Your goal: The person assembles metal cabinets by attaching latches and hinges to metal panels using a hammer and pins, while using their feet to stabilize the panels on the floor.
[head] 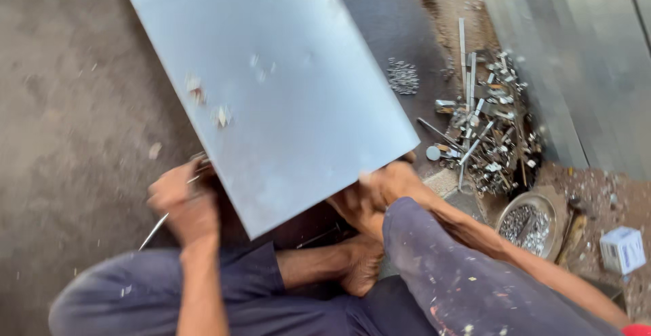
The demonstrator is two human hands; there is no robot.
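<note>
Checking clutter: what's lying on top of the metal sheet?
A few small pale scraps lie on the metal sheet. The left hand and right hand grip its near edge. The floor beneath the sheet is covered, so not visible.

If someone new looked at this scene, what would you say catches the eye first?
The large flat grey metal sheet fills the upper middle, tilted, its near edge by the seated person's knees. The left hand grips a thin metal tool at the sheet's lower left edge, and the right hand meets its lower right edge. To the right lies a heap of shiny metal scraps above a round dish of small metal pieces.
</note>
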